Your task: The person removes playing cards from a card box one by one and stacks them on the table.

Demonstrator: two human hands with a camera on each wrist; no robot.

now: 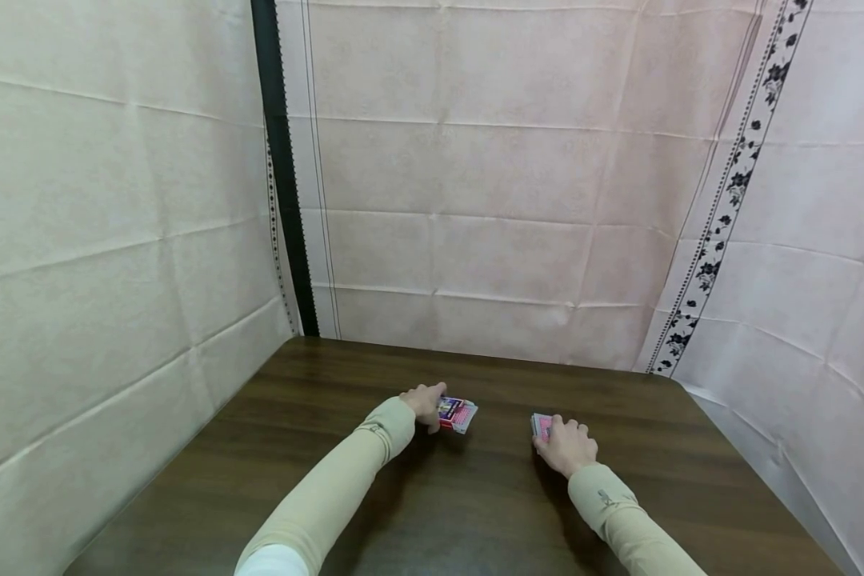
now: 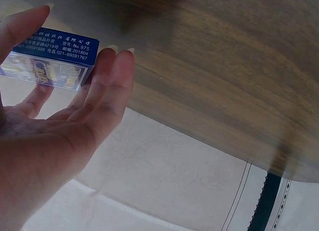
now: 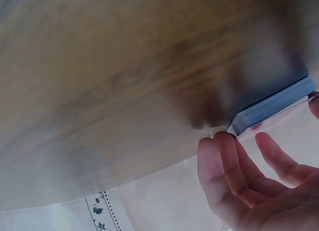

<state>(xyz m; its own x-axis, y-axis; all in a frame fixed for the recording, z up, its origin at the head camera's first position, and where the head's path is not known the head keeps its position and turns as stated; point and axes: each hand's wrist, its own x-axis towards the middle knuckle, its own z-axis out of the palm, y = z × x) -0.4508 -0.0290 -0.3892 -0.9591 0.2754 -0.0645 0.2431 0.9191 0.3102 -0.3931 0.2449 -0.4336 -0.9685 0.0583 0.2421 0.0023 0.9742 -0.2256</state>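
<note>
Card box point(image 1: 450, 410), blue and red with printed lettering on one side: in the left hand point(image 1: 425, 404), gripped between thumb and fingers, off that hand's right side; a pink-patterned part shows at the end towards the right hand.

Stack of cards point(image 1: 541, 426), pink-patterned on top: at the right hand point(image 1: 567, 446), held by its edges between thumb and fingers, off the fingers' left side.

Hands: well apart over the table point(image 1: 490, 488), with both items between them, a bare stretch of wood separating box from stack.
</note>
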